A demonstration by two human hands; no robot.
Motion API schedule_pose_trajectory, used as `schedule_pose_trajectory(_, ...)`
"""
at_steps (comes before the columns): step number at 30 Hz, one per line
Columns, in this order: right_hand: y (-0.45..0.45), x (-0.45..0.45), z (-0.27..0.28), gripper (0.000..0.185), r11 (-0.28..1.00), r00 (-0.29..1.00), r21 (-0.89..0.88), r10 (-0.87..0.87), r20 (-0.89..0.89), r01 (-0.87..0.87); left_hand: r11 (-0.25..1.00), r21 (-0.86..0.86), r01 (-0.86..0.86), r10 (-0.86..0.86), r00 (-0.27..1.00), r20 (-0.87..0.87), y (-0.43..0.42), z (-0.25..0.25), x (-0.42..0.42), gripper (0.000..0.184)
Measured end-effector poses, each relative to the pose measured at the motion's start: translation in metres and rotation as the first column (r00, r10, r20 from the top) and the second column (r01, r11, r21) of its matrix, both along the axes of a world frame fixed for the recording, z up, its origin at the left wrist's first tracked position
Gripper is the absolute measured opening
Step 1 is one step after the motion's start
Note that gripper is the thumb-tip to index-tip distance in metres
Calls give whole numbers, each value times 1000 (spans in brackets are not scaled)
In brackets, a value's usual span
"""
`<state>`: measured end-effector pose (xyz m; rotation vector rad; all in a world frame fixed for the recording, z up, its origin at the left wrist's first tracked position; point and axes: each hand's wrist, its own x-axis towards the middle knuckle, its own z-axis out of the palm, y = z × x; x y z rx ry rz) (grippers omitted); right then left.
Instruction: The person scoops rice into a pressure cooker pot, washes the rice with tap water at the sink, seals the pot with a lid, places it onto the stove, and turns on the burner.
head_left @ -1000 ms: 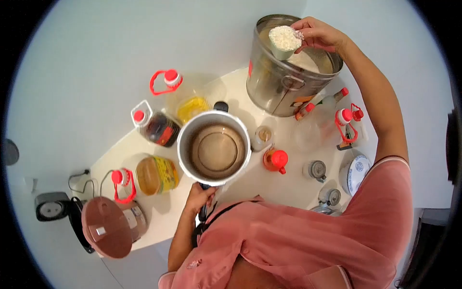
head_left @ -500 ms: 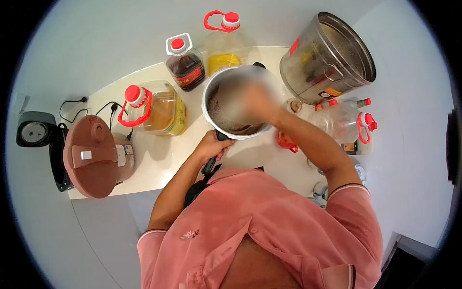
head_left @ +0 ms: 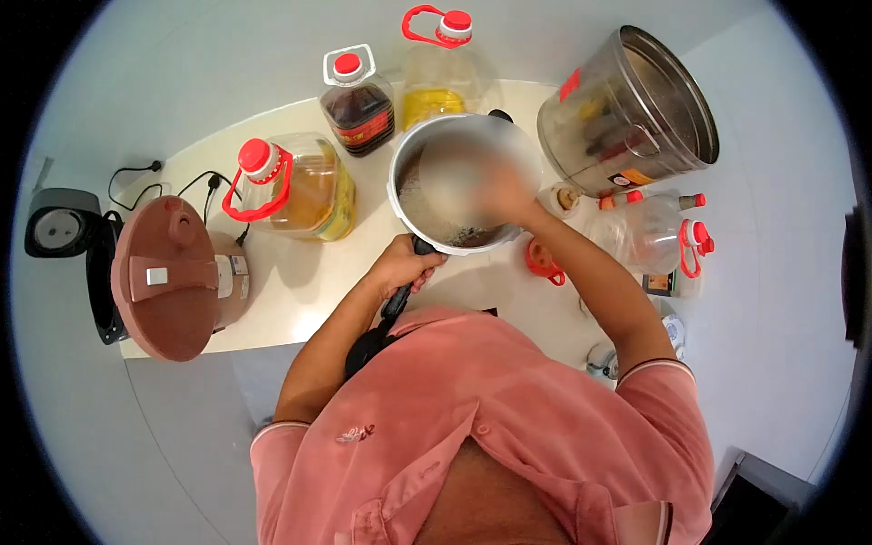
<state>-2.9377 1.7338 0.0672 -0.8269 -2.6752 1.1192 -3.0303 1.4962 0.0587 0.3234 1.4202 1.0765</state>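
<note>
A silver pressure-cooker-style pot (head_left: 396, 193) stands on the counter with foamy brownish contents showing low inside. My left hand (head_left: 401, 267) is wrapped round its long black handle (head_left: 393, 305), which points toward my body. My right hand (head_left: 505, 193) reaches over the right rim into the pot. A blurred patch covers its fingers and much of the pot's inside, so whether it holds anything is hidden. A small dark knob (head_left: 500, 115) sticks out at the pot's far side.
Left of the pot stand a large oil jug (head_left: 313, 195), a dark sauce jug (head_left: 359, 113) and a brown rice cooker (head_left: 163, 277). Behind is another oil jug (head_left: 436, 91). To the right are a steel bucket (head_left: 590, 136), clear bottles (head_left: 640, 236) and a red-lidded jar (head_left: 542, 262).
The whole view has shifted slightly. My left hand keeps its hold on the handle. My right hand stays over the pot, its finger movement lost in the blur.
</note>
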Motion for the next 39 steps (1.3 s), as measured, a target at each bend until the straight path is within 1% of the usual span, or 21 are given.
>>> schedule_pose_trajectory(2,-1,5,9,50,951,996,-300,-89,-21,79,1000,-3,-4,4,1000,-4,0,-2,0,18)
schedule_pose_trajectory(5,12,19,54,49,950,991,-307,-95,-94,62,999,-35,3,-3,1000,-6,2,0,-1,18)
schedule_pose_trajectory(8,54,33,81,48,918,938,-390,-199,-285,76,999,-48,12,-12,1000,-5,4,4,-1,19)
schedule_pose_trajectory(10,86,48,127,49,917,883,-388,-251,-396,86,1000,-23,15,-16,999,-36,3,10,0,20)
schedule_pose_trajectory(12,125,65,177,53,956,867,-121,-293,-404,267,999,-33,28,-29,999,-23,5,11,0,20)
schedule_pose_trajectory(14,172,79,206,56,912,805,98,-296,-515,398,999,-54,4,-5,1000,-27,4,1,0,21)
schedule_pose_trajectory(16,216,92,225,57,824,751,178,-373,-545,538,998,-52,27,-28,999,-32,5,5,0,21)
schedule_pose_trajectory(17,232,94,226,64,765,708,225,-384,-592,603,998,-63,19,-21,999,-27,5,5,2,22)
schedule_pose_trajectory(18,249,98,226,66,684,767,393,-402,-500,614,997,-72,8,-10,1000,-25,5,5,2,22)
schedule_pose_trajectory(20,282,109,215,71,494,826,688,-484,-290,531,998,-58,16,-17,1000,-18,4,7,1,20)
schedule_pose_trajectory(21,300,116,202,73,543,839,667,-483,-250,511,999,-50,16,-16,1000,-16,3,0,1,20)
schedule_pose_trajectory(24,286,116,211,69,645,828,531,-505,-242,549,1000,-6,12,-12,1000,-18,4,2,0,16)
schedule_pose_trajectory(25,271,110,213,53,656,834,517,-466,-295,549,1000,8,14,-13,1000,-22,2,2,0,15)
schedule_pose_trajectory(26,251,106,214,47,743,844,405,-428,-324,532,1000,17,21,-20,999,-25,0,1,0,15)
schedule_pose_trajectory(28,205,92,227,35,877,847,178,-350,-401,447,999,45,12,-12,1000,-21,-2,2,0,17)
schedule_pose_trajectory(29,166,86,240,24,896,859,169,-318,-402,411,999,45,15,-14,1000,-22,-3,6,0,18)
schedule_pose_trajectory(32,67,76,265,18,942,807,-57,-313,-500,330,999,42,17,-17,1000,11,-12,15,1,19)
schedule_pose_trajectory(35,-9,76,257,15,976,783,-191,-199,-590,105,997,56,50,-49,998,-27,-33,27,6,17)
schedule_pose_trajectory(37,-46,70,208,12,879,777,-456,-189,-600,-138,995,79,68,-67,998,-21,-50,21,9,18)
schedule_pose_trajectory(38,-62,57,162,16,812,792,-563,-238,-562,-156,994,75,81,-79,996,-31,-58,24,12,18)
schedule_pose_trajectory(39,-85,36,113,8,778,875,-627,-277,-397,-38,993,70,98,-95,995,-42,-67,32,13,18)
